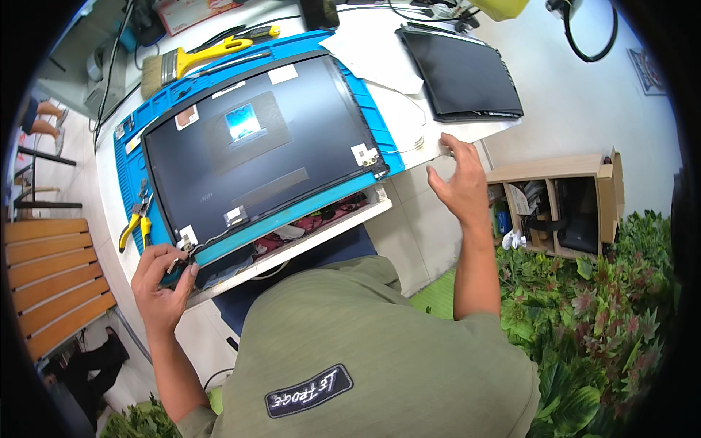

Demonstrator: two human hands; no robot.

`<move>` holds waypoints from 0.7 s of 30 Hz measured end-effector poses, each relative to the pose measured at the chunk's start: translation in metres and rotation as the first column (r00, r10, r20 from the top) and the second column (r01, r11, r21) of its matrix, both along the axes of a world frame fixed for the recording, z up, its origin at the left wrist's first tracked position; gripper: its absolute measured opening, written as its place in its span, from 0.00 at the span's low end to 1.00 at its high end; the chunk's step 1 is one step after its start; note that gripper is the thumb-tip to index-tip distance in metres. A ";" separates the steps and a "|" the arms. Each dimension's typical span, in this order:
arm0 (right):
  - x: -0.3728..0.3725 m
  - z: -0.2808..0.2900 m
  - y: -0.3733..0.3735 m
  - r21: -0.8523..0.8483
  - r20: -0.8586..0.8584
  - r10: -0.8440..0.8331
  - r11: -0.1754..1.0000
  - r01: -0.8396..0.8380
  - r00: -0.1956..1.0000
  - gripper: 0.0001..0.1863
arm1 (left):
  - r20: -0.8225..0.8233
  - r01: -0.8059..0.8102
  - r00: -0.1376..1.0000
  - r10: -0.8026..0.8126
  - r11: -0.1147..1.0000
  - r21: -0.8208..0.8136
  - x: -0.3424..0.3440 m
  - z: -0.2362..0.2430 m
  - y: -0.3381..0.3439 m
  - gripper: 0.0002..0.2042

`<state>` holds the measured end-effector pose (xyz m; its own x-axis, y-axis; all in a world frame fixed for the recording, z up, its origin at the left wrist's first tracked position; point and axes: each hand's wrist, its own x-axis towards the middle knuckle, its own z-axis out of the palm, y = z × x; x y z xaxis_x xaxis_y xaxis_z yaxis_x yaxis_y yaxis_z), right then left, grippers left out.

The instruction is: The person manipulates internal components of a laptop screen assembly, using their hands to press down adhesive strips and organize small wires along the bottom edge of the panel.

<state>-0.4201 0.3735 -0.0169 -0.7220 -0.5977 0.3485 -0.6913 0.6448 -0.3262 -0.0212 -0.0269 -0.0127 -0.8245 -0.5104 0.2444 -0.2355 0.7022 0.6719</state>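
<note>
A dark laptop screen panel (212,160) lies on a blue work mat (381,139), showing its flat face with pale stickers and a thin cable along the near edge. My left hand (162,281) is at the panel's near left corner, thumb and fingers closed around a small black part or cable end too small to make out. Off the table's right edge, my right hand (461,179) hovers with thumb and fingers apart and nothing in it. A thin white cable (419,140) runs from the panel's right corner toward it.
Beside the panel lie yellow-handled pliers (137,220) and a wide brush (174,67). A stack of black panels (467,77) rests on the right of the table, next to white paper (372,55). An open drawer (310,232) juts out below. Right stands a wooden shelf (544,175).
</note>
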 end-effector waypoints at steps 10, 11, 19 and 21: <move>0.080 0.040 -0.065 -0.293 -0.082 0.375 0.877 -0.382 0.923 0.29 | -0.128 0.051 0.990 -0.059 0.997 -0.065 -0.002 0.006 0.001 0.17; 0.095 0.039 -0.089 -0.310 -0.047 0.493 0.819 -0.482 0.869 0.26 | -0.139 0.032 0.989 -0.048 0.993 -0.113 0.001 0.004 0.002 0.17; 0.171 0.007 -0.241 -0.289 -0.004 0.890 0.434 -0.853 0.455 0.09 | -0.198 -0.072 0.980 0.012 0.951 -0.302 0.004 -0.007 0.022 0.19; 0.174 -0.001 -0.254 -0.248 0.005 0.908 0.407 -0.879 0.419 0.08 | -0.203 -0.090 0.979 0.028 0.948 -0.305 -0.001 -0.007 0.023 0.17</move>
<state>-0.2457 0.1199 -0.0183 0.1435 -0.8641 0.4825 -0.7827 -0.3975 -0.4790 -0.0224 -0.0042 -0.0201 -0.7158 -0.4297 0.5504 -0.1703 0.8719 0.4592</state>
